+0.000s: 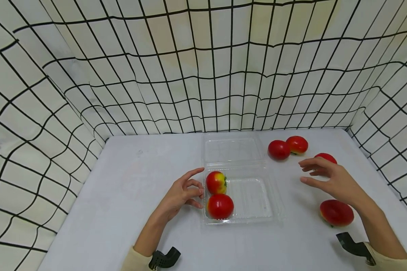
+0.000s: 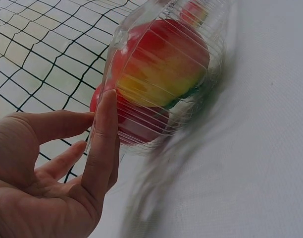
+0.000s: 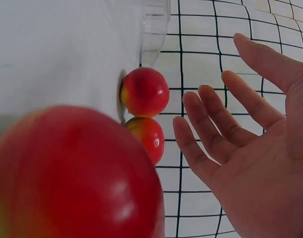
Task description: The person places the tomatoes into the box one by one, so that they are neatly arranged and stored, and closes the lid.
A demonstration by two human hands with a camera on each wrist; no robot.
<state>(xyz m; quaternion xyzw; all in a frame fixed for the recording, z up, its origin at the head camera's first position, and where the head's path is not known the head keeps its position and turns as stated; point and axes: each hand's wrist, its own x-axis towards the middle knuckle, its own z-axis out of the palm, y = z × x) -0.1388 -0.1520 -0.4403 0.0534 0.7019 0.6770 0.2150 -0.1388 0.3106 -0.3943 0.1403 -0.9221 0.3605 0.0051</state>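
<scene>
A clear plastic clamshell container (image 1: 247, 220) lies with its lid laid back on the table. Two red-and-yellow tomatoes, a rear one (image 1: 214, 183) and a front one (image 1: 220, 206), sit along its left side. My left hand (image 1: 184, 194) is at the container's left edge; in the left wrist view its thumb and fingers pinch the clear rim (image 2: 104, 74). My right hand (image 1: 332, 178) hovers right of the container with relaxed, spread fingers and holds nothing. Partly behind it is a tomato (image 1: 326, 156); another tomato (image 1: 337, 213) lies nearer my forearm.
Two more tomatoes, one on the left (image 1: 279, 149) and one on the right (image 1: 297, 144), touch at the back right of the white table (image 1: 139, 180). Black netting (image 1: 230, 75) over pale walls surrounds the table at the back and sides.
</scene>
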